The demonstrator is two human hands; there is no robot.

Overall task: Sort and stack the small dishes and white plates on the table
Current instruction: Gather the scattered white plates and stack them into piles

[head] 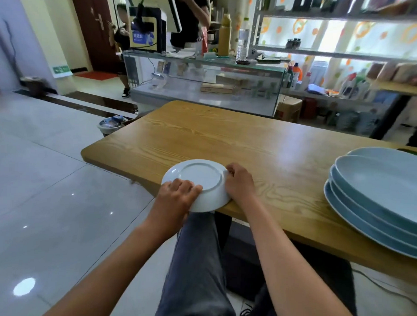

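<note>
Upside-down round white ceramic dish (198, 181) at the wooden table (227, 139) edge looks hard, slippery, breakable. Your left hand (178, 192) and right hand (239, 182) grip its opposite rims; keep holding there.

Wooden table (203, 138): upturned dish (197, 178), stacked plates (379, 187)

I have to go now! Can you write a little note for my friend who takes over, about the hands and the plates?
Left hand: holds the near left rim of the upside-down white plate, fingers over its base.
Right hand: grips the plate's right rim.
The plate sits at the near edge of the wooden table, partly hanging over it.
Done: a stack of big oval plates stands at the table's right end.
Left: put this white plate in its place. No small dishes are in view.
</note>
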